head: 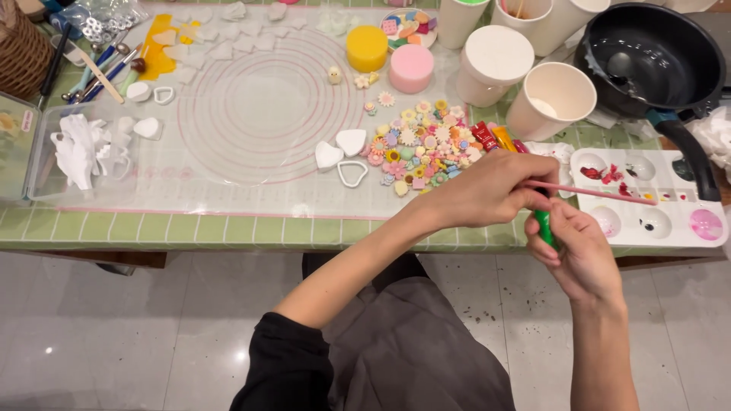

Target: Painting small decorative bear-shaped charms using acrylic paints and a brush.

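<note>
At desk's near right edge, left hand (495,190) pinches pink brush (601,193); right hand (582,251) clamps green paint tube (544,227), cap apparently unopened; palette (685,236) already holds paint.

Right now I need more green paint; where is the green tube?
In the head view the green tube is at lower right, held between the right hand and left hand, just left of the white palette.
</note>
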